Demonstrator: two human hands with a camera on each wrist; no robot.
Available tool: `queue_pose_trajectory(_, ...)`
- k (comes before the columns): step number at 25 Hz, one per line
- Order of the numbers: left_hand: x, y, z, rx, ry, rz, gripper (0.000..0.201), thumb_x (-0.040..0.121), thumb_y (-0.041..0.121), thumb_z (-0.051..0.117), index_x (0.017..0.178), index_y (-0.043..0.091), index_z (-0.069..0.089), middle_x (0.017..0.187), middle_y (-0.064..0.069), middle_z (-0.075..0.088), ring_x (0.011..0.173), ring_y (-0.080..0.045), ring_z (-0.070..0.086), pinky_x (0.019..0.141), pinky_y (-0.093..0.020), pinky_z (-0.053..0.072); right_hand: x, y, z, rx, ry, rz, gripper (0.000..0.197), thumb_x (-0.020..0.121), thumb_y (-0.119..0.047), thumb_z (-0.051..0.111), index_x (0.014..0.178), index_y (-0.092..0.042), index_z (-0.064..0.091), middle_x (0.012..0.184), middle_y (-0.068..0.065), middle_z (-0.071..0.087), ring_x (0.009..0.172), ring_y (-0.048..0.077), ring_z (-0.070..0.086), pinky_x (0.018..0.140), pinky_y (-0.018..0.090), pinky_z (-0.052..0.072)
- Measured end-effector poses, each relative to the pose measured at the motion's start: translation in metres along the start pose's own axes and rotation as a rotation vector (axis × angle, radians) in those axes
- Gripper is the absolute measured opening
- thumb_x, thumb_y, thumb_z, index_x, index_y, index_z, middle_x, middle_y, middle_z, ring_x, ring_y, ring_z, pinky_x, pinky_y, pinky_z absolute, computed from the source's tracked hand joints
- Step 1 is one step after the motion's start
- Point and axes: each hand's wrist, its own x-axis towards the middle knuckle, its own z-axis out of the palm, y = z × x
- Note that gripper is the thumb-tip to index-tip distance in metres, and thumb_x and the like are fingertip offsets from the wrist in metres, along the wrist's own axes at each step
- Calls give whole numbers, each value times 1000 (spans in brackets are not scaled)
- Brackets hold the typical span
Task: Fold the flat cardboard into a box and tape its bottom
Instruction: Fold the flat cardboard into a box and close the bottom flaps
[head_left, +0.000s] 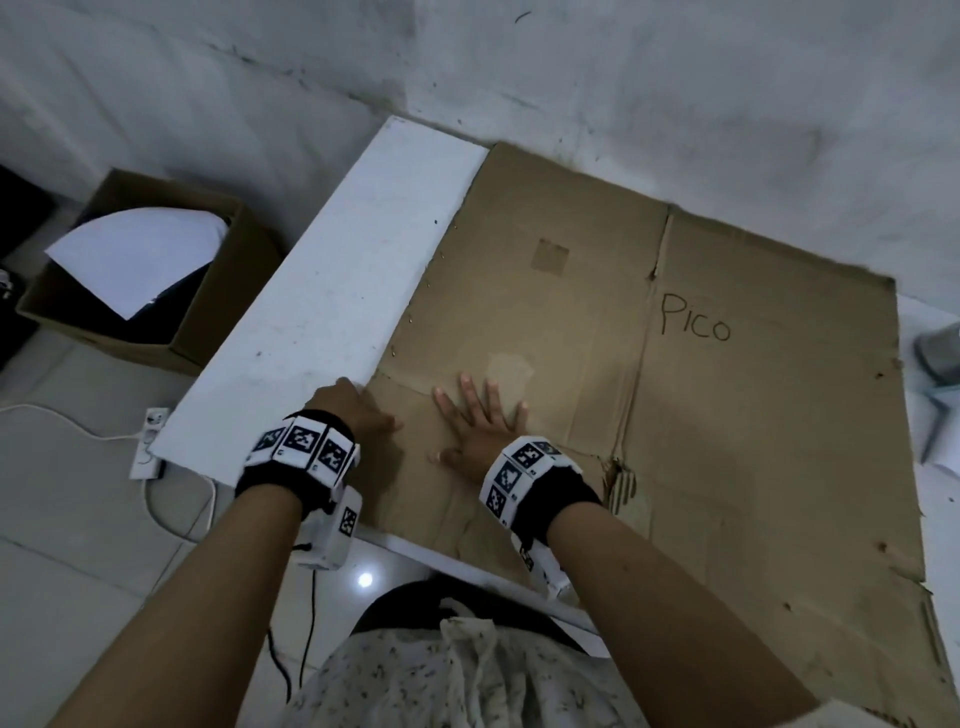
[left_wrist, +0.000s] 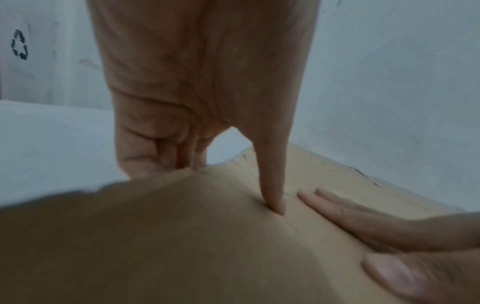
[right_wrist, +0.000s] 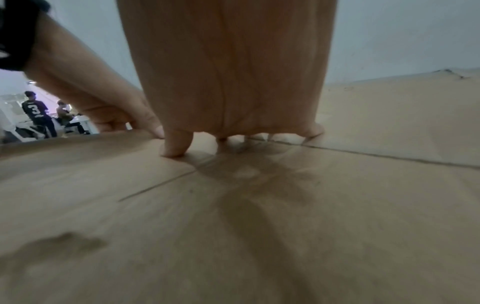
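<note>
A person's two hands work the near left corner of a flat cardboard sheet (head_left: 649, 364) lying on a white table (head_left: 322, 291). The right hand (head_left: 480, 421) lies released, fingers straight and spread, pressing the sheet down just short of a crease (right_wrist: 363, 155). The left hand (head_left: 358, 410), just beside it, grips the sheet's left edge: in the left wrist view its fingers (left_wrist: 145, 156) curl under the edge while the thumb (left_wrist: 272, 185) presses on top.

The step in hand appears to be raising the flap nearest the person along its crease. Done well, the flat hand would pin the panel close to the fold line while the gripping hand lifts evenly, since the worn, torn edges beyond the right wrist could rip under a jerk.

Handwriting reading "Pico" (head_left: 696, 322) marks the panel far right of the hands. No tape can be made out. The table stands against a scuffed white wall (head_left: 623, 78); left of the hands, on the tiled floor, sit an open carton (head_left: 218, 291) and a power strip (head_left: 150, 441).
</note>
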Motion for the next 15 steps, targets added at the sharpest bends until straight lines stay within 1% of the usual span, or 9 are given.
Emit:
queue_pose_trajectory(2,-10,-10,-2,49,-91,0,66,80,49,62,127,4,50,134,-16,51,122,-31,50,97,-34,43,0,-1,-4,29,-26,2,76,90,-55,41,147,-40,-9,156,-7,-26,142,25,-27,110,60,-13)
queue_pose_trajectory(4,-19,-19,-1,-21,-106,6,66,80,48,63,126,3,50,135,-17,51,121,-31,51,98,-34,42,-2,-2,-14,22,-54,28,76,90,-58,38,147,-39,-7,156,-7,-24,143,26,-25,112,60,-9)
queue_pose_trajectory(6,-30,-23,1,-248,-27,-13,71,77,39,71,131,4,39,137,-18,47,123,-33,48,98,-37,40,-15,-9,-23,0,-96,17,76,91,-56,37,149,-31,-5,158,-2,-19,145,29,-19,116,54,-5)
queue_pose_trajectory(8,-37,-17,-1,-382,46,-22,76,77,30,73,134,3,28,136,-21,46,122,-36,48,97,-39,40,-38,-22,-29,11,-152,-76,78,92,-55,39,151,-20,0,160,6,-7,147,31,-5,118,45,4)
queue_pose_trajectory(10,-39,-6,-5,-348,70,-18,92,80,25,71,143,0,10,140,-25,41,127,-38,44,101,-41,38,-67,-28,-28,-21,-172,-171,84,90,-54,46,151,-17,2,160,10,3,145,32,13,117,44,18)
queue_pose_trajectory(11,-40,-1,-9,-318,94,-2,96,81,22,70,145,0,2,142,-26,36,129,-39,41,104,-42,37,-80,-27,-27,-77,-157,-197,86,89,-49,52,151,-17,1,159,11,6,141,34,21,113,44,26)
queue_pose_trajectory(12,-42,3,-12,-309,120,12,95,82,19,69,146,1,0,143,-28,33,130,-41,40,105,-43,36,-92,-23,-25,-150,-126,-207,83,91,-39,54,151,-17,0,158,12,10,136,36,31,106,42,35)
queue_pose_trajectory(14,-47,9,-19,-277,185,46,78,84,18,65,144,6,15,142,-26,32,126,-43,41,104,-46,37,-109,-11,-30,-252,-35,-200,67,96,-17,43,150,-18,5,153,16,24,122,37,47,89,38,42)
queue_pose_trajectory(15,-55,13,-22,-217,227,83,66,87,23,61,140,9,26,141,-22,34,125,-41,43,104,-46,36,-113,-4,-37,-247,11,-193,59,97,-13,36,150,-19,11,149,18,33,119,36,50,88,36,42)
